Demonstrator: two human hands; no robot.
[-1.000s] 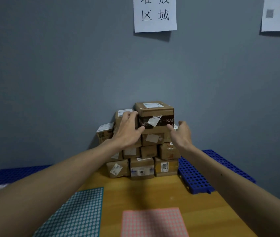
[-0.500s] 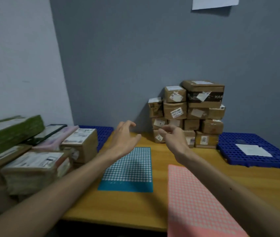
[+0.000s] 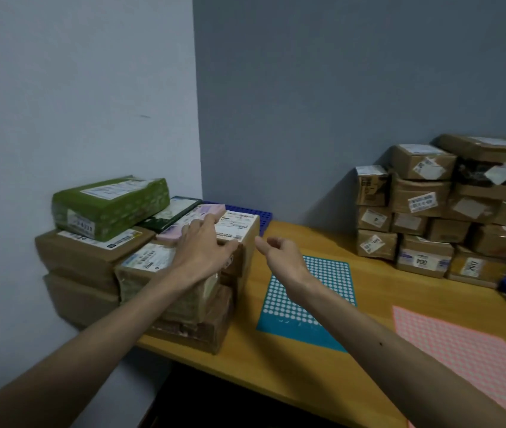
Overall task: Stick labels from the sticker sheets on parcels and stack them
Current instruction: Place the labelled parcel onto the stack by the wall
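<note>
Small brown parcel (image 3: 241,230) with a white printed slip on top, at the right edge of the waiting pile, just left of the teal sticker sheet (image 3: 316,291): now under the left hand (image 3: 202,251), laid flat over its top with fingers spread and straight, thumb at the near edge, not curled round it. Right hand (image 3: 279,257) just beside the parcel's right face, over the sheet's left border, loosely cupped, holding nothing, apart from the cardboard. A second ago, both hands up against the top box of the finished stack (image 3: 421,199), well right of the sheet by the wall; half a second ago, hanging free over the sheet; since then swung left to the pile. Most likely meaning: one parcel stacked and done, the next being fetched. Still to do: grip it with both hands, lift it clear of the pink parcel (image 3: 174,231) and the green parcel (image 3: 109,205) further left of the sheet, set it on the bare table (image 3: 276,366) by the sheet, peel a dot, press it on. Pink sticker sheet (image 3: 461,344) right of the teal one, untouched.
</note>
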